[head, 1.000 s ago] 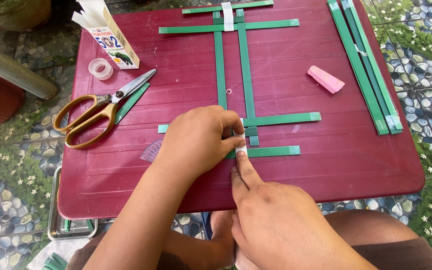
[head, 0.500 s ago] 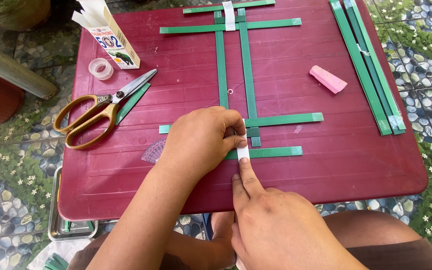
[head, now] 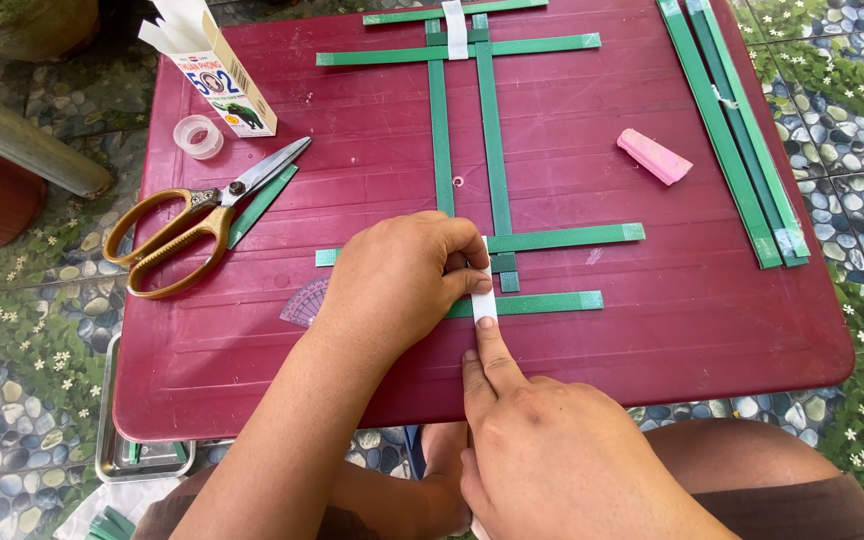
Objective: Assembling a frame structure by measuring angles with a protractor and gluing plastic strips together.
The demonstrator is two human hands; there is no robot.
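A grid of green strips (head: 497, 180) lies flat on the dark red table (head: 712, 330): two long strips run away from me and several cross them. My left hand (head: 402, 275) lies over the near crossing and pinches a short white piece of tape (head: 484, 301) with thumb and fingertip. My right hand (head: 542, 440) reaches in from below, and its index fingertip presses on the lower end of that tape, beside the nearest green cross strip (head: 542, 302). Another white tape piece (head: 457, 30) holds the far crossing.
Gold-handled scissors (head: 197, 222) lie at the left on a loose green strip. Behind them stand a small white carton (head: 217, 75) and a clear tape roll (head: 198, 136). A pink eraser-like block (head: 654, 156), a bundle of spare green strips (head: 737, 130), a protractor (head: 304, 302) and a metal tray (head: 122, 455) are nearby.
My right index finger has slid slightly toward me along the white tape. The left hand has stayed on the crossing.
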